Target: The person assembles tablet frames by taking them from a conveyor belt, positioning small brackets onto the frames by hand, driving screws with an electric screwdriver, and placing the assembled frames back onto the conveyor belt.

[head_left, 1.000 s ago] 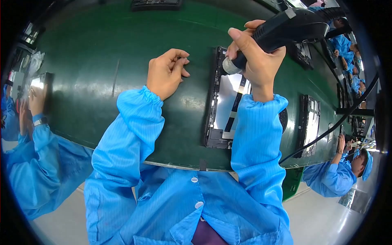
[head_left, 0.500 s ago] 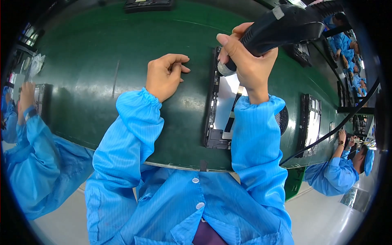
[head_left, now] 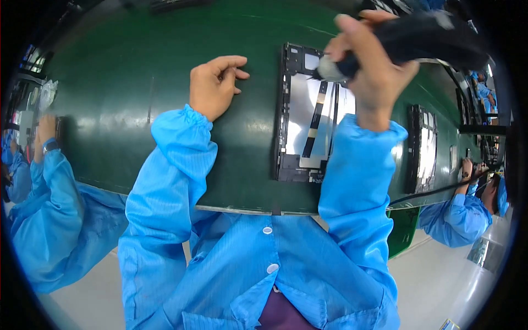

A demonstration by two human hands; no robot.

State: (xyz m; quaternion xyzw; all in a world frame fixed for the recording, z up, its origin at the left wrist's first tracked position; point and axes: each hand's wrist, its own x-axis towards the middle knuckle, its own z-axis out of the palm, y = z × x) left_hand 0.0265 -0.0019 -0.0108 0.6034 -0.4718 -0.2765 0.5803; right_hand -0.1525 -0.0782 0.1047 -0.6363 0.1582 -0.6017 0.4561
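Blue-cuffed right hand [head_left: 379, 80]: fingers wrapped round one black tool [head_left: 421, 41], blurred; probably stiff, fairly light, best gripped by its body. Left hand [head_left: 213, 85] half curled, nothing seen in it. Framed panel [head_left: 301, 107] under the tool, by the green table's [head_left: 121, 104] near edge; likely thin, rigid, slick-faced, fragile: take it by the black side rims. Second panel [head_left: 426, 151] further right, same edge; two counted. One dark object [head_left: 176, 4] at far edge, kind unclear.

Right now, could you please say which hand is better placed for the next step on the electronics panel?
Probably the right hand: it holds the black handheld tool, its tip over the electronics panel; the left hand is left of the panel, apparently empty.
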